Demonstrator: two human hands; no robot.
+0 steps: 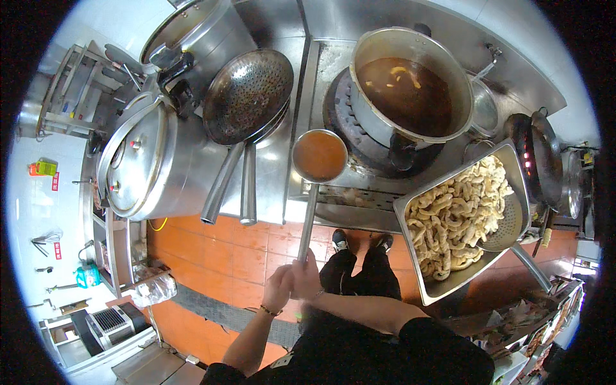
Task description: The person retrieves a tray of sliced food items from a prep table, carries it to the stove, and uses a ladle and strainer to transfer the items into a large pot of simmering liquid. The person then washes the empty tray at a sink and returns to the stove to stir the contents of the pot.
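Both my left hand and my right hand grip the long handle of a metal ladle, close together near its lower end. Reddish-brown liquid fills the ladle's bowl, which is level over the stove's left edge. Right of it, a large two-handled metal pot on the burner holds dark brown liquid with a few pale pieces floating. To the right, a deep steel tray holds a heap of pale, tube-like pieces, perhaps intestines, with a perforated strainer partly under them.
Left of the stove, two strainers are stacked with handles towards me, beside a lidded pressure cooker. Behind stands another big pot. Dark woks stand at the far right, and a faucet is at the back. The floor is tiled.
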